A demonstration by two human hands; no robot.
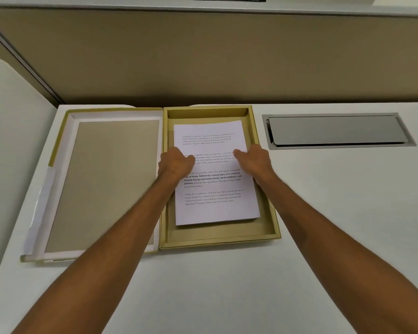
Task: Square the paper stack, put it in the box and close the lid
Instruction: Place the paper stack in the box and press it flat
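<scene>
A white paper stack (215, 208) with printed text lies inside the open yellow-green box (221, 238) on the desk, turned slightly off the box's edges. My left hand (176, 162) grips the stack's left edge, thumb on top of the sheets. At the right edge, my right hand (253, 160) holds the stack the same way. The box's lid (106, 179) lies flat and open to the left, hinged along the box's left wall, its beige inside facing up.
A grey metal cable hatch (336, 130) is set into the white desk (227, 285) to the right of the box. A beige partition wall (203, 56) runs along the desk's far edge.
</scene>
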